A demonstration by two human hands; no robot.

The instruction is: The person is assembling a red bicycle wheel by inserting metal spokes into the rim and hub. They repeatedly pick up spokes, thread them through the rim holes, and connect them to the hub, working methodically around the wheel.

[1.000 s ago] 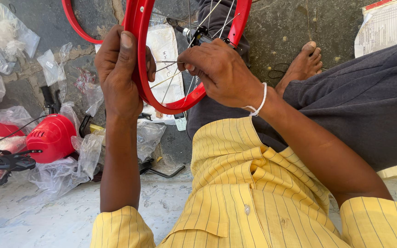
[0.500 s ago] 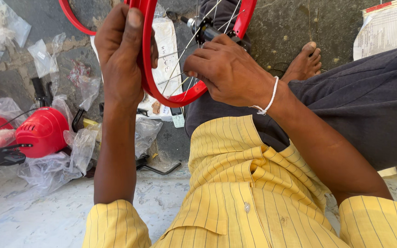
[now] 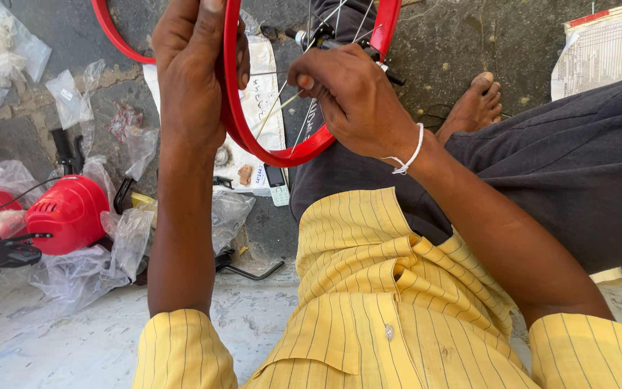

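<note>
Head view: left hand (image 3: 194,68) closed around red wheel rim (image 3: 268,148), fingers wrapped over its left side, holding it upright above the lap. Right hand (image 3: 354,97) pinches a thin spoke (image 3: 275,108) inside the rim, fingertips closed on it; white wristband (image 3: 410,155) on that wrist. Rim's lower arc sits just over the dark trousers (image 3: 563,166). Bare foot (image 3: 475,104) on the floor beyond. Second red rim (image 3: 113,36) behind, upper left. Red plastic housing (image 3: 70,212) and clear plastic bags (image 3: 88,266) on the floor left. Yellow striped shirt (image 3: 390,288) at bottom.
</note>
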